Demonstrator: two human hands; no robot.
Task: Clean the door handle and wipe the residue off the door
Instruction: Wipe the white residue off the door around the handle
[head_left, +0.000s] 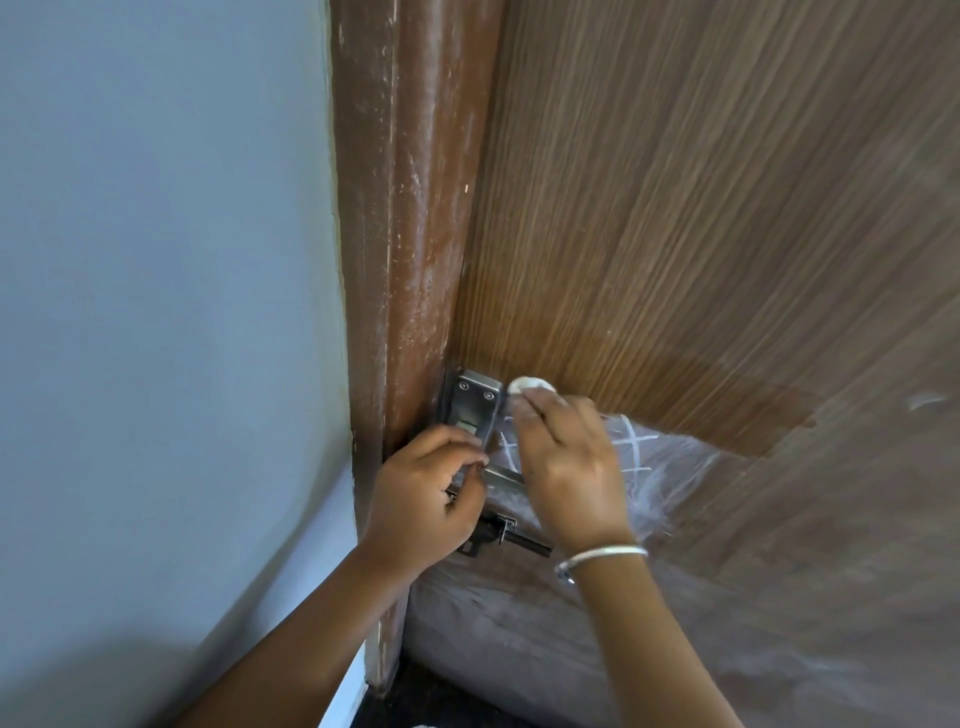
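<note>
**While the left hand grips the handle, the right wipes beside the lock plate**

Where a pale blue painted wall (156, 260) meets a scuffed brown wooden door frame (410, 208), the left hand (426, 499) reaches in. Its fingers curl tightly round the near end of a silver metal lever door handle (501, 475). Just above sits a rectangular brushed-steel lock plate (475, 402). Right of the plate, the right hand (571, 467) pinches a small white cloth wad (530, 385) at its fingertips and presses it against the brown wood-grain door (701, 208), right beside the plate's upper corner. A silver bangle (602, 556) circles that wrist. Beyond the right hand and below both hands, cloudy white residue (665, 467) covers the door. A dark metal slide bolt (511, 535) lies under the handle.

Likely risks: the tiny wad could slip from the fingertips, or only smear the residue wider once loaded. Pressing the lever down could unlatch the door and let it swing.

Counted: two hands, one handle, one lock plate with two visible screws, one wad, one bangle, one bolt.
</note>
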